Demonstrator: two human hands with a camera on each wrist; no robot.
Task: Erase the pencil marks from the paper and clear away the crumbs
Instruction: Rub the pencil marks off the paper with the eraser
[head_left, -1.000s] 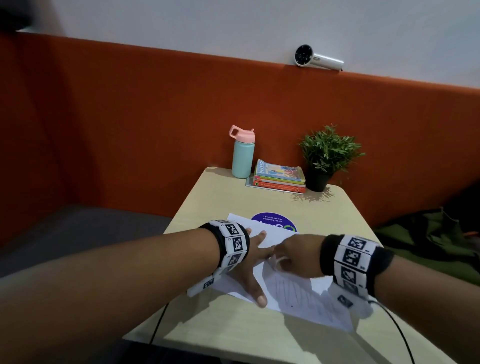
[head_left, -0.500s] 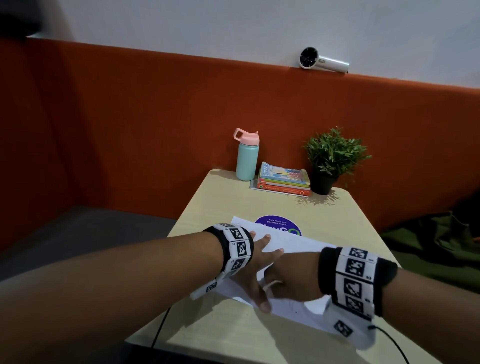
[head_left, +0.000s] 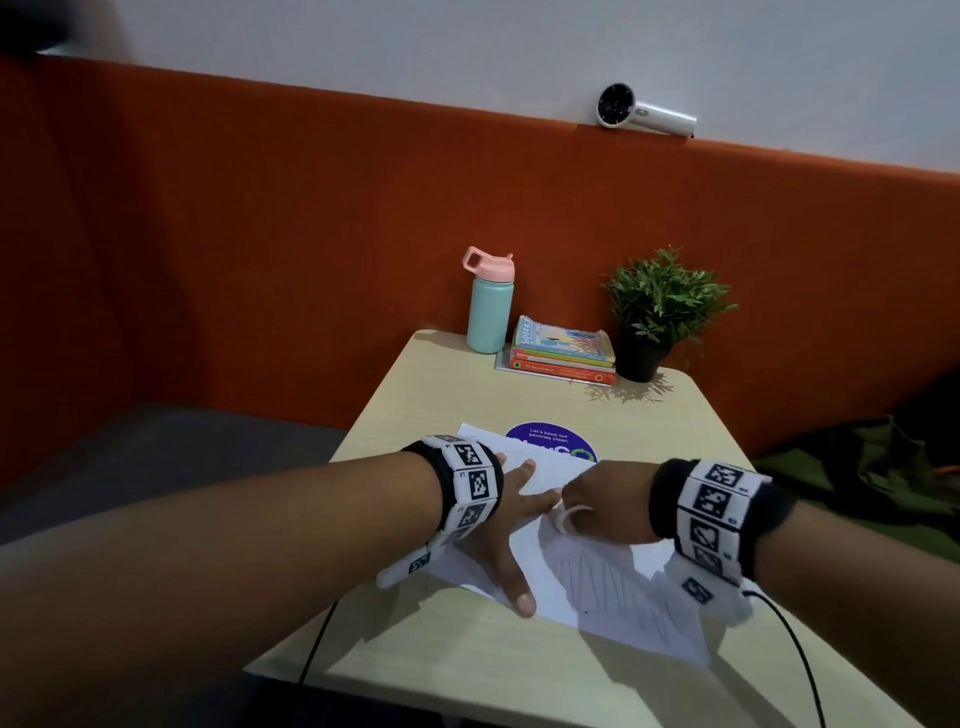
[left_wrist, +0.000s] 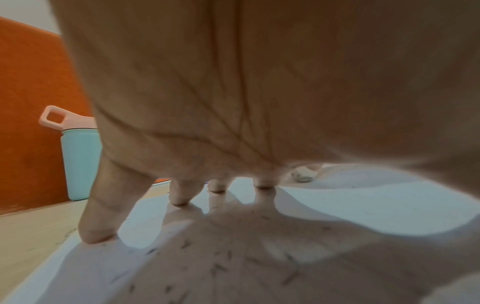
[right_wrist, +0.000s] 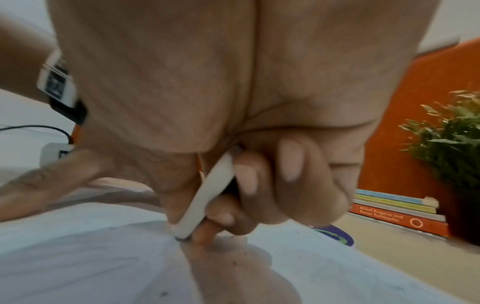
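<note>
White rubber is meeting white paper: the eraser (right_wrist: 205, 197) is pinched in the right hand (head_left: 602, 506), thumb on one face and curled fingers (right_wrist: 291, 162) on the other, its lower end touching the sheet of paper (head_left: 613, 608) just below the fingertips. The left hand (head_left: 498, 525) is lying flat with its fingers (left_wrist: 179, 193) straight and spread, holding nothing and pressing the sheet down just beside the eraser, its thumb reaching toward the near edge.

Erasing appears to be the step in hand, and it seems far from finished. Zigzag pencil marks (head_left: 618, 582) are showing on the sheet nearer the person than the right fingers, under the wrist. Dark crumbs (left_wrist: 221, 267) are lying scattered on the paper beneath the left palm, and a few specks beneath the right fingers.

The next move probably calls for drawing the eraser back toward the remaining marks in short, firm strokes, with the left fingers pinning the sheet so that it is not creasing or sliding on the table (head_left: 467, 660). Sweeping the crumbs off should wait until the marks are gone; an open hand brushing outward from the pinned side would likely do it.
</note>
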